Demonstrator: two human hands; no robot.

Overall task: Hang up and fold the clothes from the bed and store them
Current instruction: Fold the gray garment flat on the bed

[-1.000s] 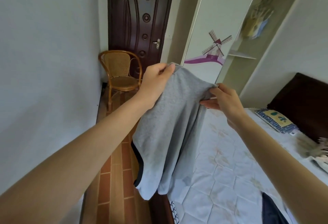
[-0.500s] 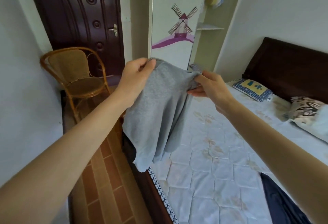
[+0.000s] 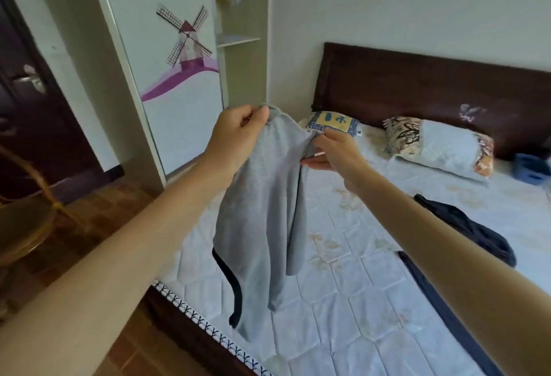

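A grey garment with dark trim (image 3: 262, 211) hangs in the air over the near edge of the bed (image 3: 343, 301). My left hand (image 3: 235, 134) pinches its top edge on the left. My right hand (image 3: 334, 152) pinches the top edge on the right, close to the left hand. The cloth droops down in folds between and below them. A dark navy garment (image 3: 465, 232) lies crumpled on the mattress to the right, partly behind my right forearm.
A wardrobe with a windmill-painted sliding door (image 3: 179, 71) stands ahead, its open section (image 3: 241, 47) showing a shelf and hanging clothes. Pillows (image 3: 441, 146) lie by the dark headboard (image 3: 417, 89). A wicker chair (image 3: 26, 220) and a dark door (image 3: 26, 107) are at the left.
The view has swung right, from the door and chair toward the bed and headboard. Both hands keep their hold on the grey garment, which now hangs over the mattress.
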